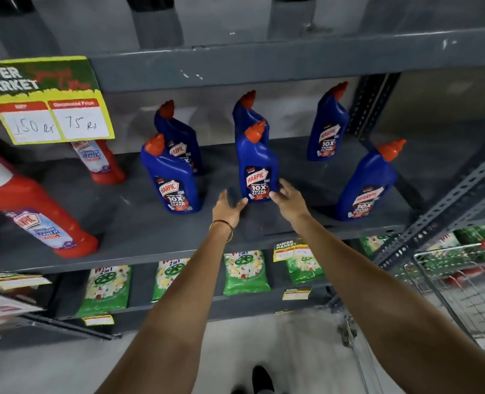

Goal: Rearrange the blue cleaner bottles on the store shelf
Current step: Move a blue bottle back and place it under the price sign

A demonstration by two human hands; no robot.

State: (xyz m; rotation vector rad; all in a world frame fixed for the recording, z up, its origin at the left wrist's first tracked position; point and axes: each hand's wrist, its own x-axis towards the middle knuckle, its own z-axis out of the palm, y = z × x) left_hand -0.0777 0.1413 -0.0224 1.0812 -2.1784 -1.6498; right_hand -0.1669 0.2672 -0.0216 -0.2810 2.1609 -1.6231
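While six blue bottles (257, 166) stand, both hands flank one.

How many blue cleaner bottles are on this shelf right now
6, in three front-and-back pairs: left front, left back; middle front between both hands, middle back; right front, right back. None seem hidden.

The grey metal shelf (139, 223) carries six upright blue bottles (259, 169) with orange caps: three along the front edge, at the middle left, the centre and near the right end, and three toward the back, each behind one of them. At the left end stand two red bottles (41, 214), one by the front edge and one further back, its top hidden by a yellow price sign (50, 109)
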